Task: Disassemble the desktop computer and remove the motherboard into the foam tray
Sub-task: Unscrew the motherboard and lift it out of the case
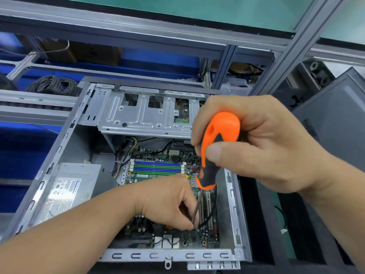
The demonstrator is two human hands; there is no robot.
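Here we look down into an open case (65,135) lying on its side on the bench (284,220), whose green top shows only in slivers at the right. Our right hand (262,147) has its grip closed round the orange handle of a screwdriver (217,147), thumb across the front; the shaft runs down to the near edge of the board (158,169). Our left hand (169,202) lies inside the case, its fingers curled and pinching at the shaft near the tip; whether they also hold a screw we cannot tell. The board sits flat in the case bottom, with blue and green memory slots (158,167) towards the far end and white card slots (205,210) beside the shaft. A grey power supply (73,186) with a label fills the left of the case, and a bundle of wires (120,163) runs between it and the board. A metal drive cage (146,113) spans the far end.

Behind the case a frame (118,30) of grey aluminium rails carries a green shelf (177,6) overhead. Beyond the rails lie a blue surface (23,155), a coil of cable (53,86) and cardboard boxes (79,52). A dark grey panel (333,123) leans at the right, and black foam (296,214) sits just beside the case.
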